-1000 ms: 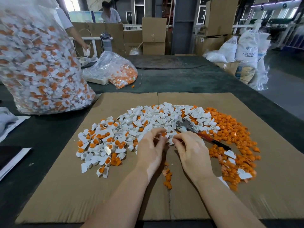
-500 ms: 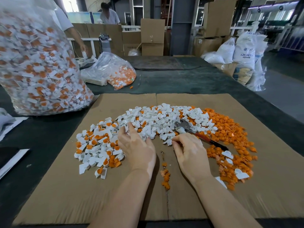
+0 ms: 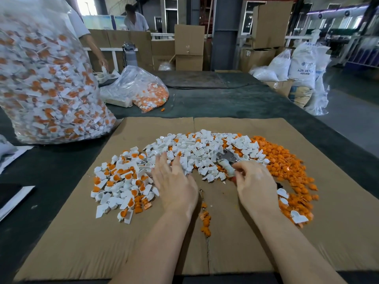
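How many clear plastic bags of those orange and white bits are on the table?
2. A big bag stands at the far left; a smaller bag lies farther back, beyond the cardboard. More may be out of view.

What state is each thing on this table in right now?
Left hand: open, fingers spread on the white pieces.
Right hand: fingers curled on the pliers.
Pliers: lying among the pieces.
Orange pieces: heaped loose on the cardboard.
Big bag: full, standing.
Small bag: slumped, partly filled.
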`<state>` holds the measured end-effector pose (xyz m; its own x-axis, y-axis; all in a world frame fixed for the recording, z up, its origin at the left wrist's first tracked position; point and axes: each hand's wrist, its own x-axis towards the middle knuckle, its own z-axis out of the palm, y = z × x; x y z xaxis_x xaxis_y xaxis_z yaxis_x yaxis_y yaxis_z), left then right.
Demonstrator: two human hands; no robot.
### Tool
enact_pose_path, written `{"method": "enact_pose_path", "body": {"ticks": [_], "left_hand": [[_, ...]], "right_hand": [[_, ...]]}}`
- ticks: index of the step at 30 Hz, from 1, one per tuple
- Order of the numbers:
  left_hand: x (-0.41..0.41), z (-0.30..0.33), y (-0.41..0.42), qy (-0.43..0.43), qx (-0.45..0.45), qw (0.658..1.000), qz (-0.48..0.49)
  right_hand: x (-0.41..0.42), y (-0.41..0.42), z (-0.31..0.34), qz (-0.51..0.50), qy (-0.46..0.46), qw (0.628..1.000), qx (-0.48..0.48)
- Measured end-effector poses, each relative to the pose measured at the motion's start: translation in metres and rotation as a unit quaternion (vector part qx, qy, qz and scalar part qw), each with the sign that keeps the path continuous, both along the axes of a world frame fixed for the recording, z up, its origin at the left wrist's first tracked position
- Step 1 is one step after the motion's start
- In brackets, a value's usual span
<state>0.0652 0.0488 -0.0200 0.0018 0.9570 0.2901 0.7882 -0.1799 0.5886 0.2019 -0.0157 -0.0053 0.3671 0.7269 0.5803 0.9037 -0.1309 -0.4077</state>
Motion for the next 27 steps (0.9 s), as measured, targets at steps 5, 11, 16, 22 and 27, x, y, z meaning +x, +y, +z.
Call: {"method": "enact_pose_path", "body": {"ticks": [5,11,16,22,27], "left_hand": [[0.000,-0.004,0.000,0.009,0.077,0.992,-0.104],[0.006,-0.010,0.003,0.072,0.083,0.970,-0.215],[0.006,-0.010,0.006,0.055,0.040,0.968,-0.241],[0.006,-0.007,0.007,0.000,0.029,0.977,-0.211],[0.005,-0.006,0.006,-0.050,0.012,0.983,-0.179]], "right_hand": [[0.031,-0.008,0.018,-0.130,-0.029,0.977,-0.168],[0.048,-0.011,0.023,-0.096,-0.032,0.948,-0.303],[0.048,-0.009,0.019,-0.077,-0.056,0.950,-0.298],[0.035,-0.003,0.020,-0.046,-0.053,0.979,-0.194],[0.000,0.010,0.017,0.012,0.067,0.993,-0.095]]}}
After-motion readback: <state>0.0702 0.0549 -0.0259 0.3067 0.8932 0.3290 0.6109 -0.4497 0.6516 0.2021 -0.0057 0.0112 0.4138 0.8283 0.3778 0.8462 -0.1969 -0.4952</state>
